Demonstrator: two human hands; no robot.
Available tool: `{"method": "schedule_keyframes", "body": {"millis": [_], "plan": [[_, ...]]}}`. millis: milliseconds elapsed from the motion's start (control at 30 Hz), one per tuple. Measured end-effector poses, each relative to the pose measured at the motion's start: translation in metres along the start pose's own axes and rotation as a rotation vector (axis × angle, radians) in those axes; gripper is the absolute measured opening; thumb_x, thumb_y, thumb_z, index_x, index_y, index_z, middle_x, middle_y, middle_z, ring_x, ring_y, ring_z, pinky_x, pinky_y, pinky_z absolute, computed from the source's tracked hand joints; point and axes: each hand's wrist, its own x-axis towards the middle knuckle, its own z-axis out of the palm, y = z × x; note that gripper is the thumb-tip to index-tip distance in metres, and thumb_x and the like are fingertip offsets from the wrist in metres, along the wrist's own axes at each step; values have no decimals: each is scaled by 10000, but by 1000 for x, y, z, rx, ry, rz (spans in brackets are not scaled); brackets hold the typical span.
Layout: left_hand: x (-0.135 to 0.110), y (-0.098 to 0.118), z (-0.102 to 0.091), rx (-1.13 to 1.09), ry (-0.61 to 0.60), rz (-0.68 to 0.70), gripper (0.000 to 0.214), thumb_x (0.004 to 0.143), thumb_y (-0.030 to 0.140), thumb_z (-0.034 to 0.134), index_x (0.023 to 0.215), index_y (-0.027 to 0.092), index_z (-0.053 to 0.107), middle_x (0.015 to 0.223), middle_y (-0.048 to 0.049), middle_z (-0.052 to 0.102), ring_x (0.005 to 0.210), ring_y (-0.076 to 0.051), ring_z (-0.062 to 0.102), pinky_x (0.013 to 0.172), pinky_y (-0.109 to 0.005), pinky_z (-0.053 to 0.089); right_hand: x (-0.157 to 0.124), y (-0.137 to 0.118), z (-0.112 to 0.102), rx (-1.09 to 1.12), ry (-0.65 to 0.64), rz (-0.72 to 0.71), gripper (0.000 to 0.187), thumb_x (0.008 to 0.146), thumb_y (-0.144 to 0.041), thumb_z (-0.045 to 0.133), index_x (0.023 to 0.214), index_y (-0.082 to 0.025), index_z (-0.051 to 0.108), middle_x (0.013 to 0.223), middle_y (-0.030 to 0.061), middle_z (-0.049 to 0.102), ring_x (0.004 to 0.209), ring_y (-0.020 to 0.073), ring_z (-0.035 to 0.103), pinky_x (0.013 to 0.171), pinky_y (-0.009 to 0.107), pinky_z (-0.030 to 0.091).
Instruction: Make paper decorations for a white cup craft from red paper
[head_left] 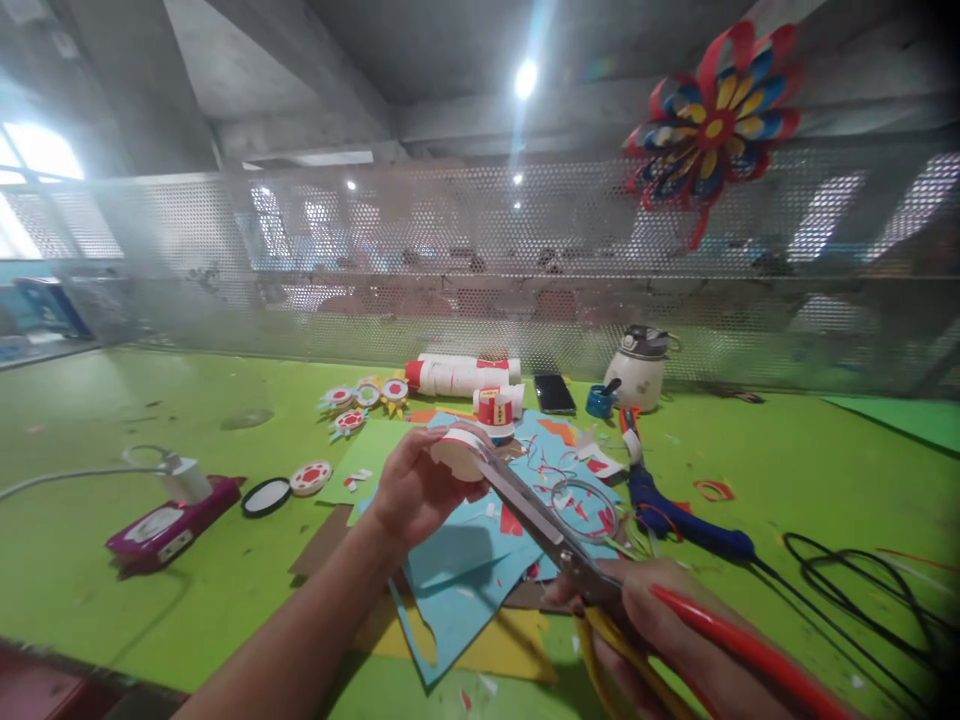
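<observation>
My left hand (420, 490) is closed around a small round white paper cup piece (459, 455) with a red edge. My right hand (660, 620) grips a pair of scissors (536, 510) with yellow on its handles. The blades point up and left, their tips touching or very close to the cup piece's right edge. Along the right fingers runs a long red part (735, 635); I cannot tell whether it belongs to the scissors. Beneath both hands lie light blue paper sheets (465, 600) strewn with red and white scraps.
A blue glue gun (690, 525) with a black cord lies at right. White tubes (465, 378), a phone (553, 394) and a white jar (637, 370) stand behind. A purple power strip (172, 525) and decorated discs (310, 477) are at left. A perforated screen (450, 270) borders the table.
</observation>
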Motion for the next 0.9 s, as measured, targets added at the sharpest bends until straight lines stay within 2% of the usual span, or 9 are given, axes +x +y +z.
{"method": "schedule_keyframes", "body": {"millis": [133,300,433,533,733,900], "plan": [[0,0,-2,-62,84,-65,316,683,344,563,816,81,677,750,-99,652,665,-168,562,578,-265,444,0,-10,2,89,-22,119,515,894,-620,317,1066,-227,602,573,-30,450,466,83,403,464,219,348],[0,0,0,-64,167,-73,285,681,319,582,812,85,679,740,-82,670,666,-165,579,584,-263,456,3,-9,-2,139,-51,145,535,879,-638,330,1092,-239,616,599,-12,479,479,82,434,447,205,352],[0,0,2,-75,202,-54,270,663,296,586,792,83,688,708,-71,678,634,-163,587,573,-272,467,4,-7,-5,164,-81,167,571,885,-635,321,1129,-202,601,576,-14,485,471,82,455,434,194,359],[-1,0,4,-62,194,-40,259,666,290,572,778,90,691,698,-72,681,612,-165,588,555,-275,466,5,-8,-6,184,-92,202,607,856,-674,335,1126,-198,595,560,-16,481,463,88,454,430,201,362],[-2,-1,3,-9,177,-53,246,691,293,554,764,94,680,664,-71,662,559,-170,579,500,-278,451,3,-16,0,188,-72,199,581,837,-699,337,1020,-230,627,542,-38,418,430,57,367,404,166,328],[-2,-1,1,-5,147,-31,227,707,292,550,754,102,665,704,-80,659,587,-171,570,499,-280,454,2,-21,2,203,-65,245,605,831,-705,350,1061,-221,630,532,-45,408,406,39,325,402,153,330]]}}
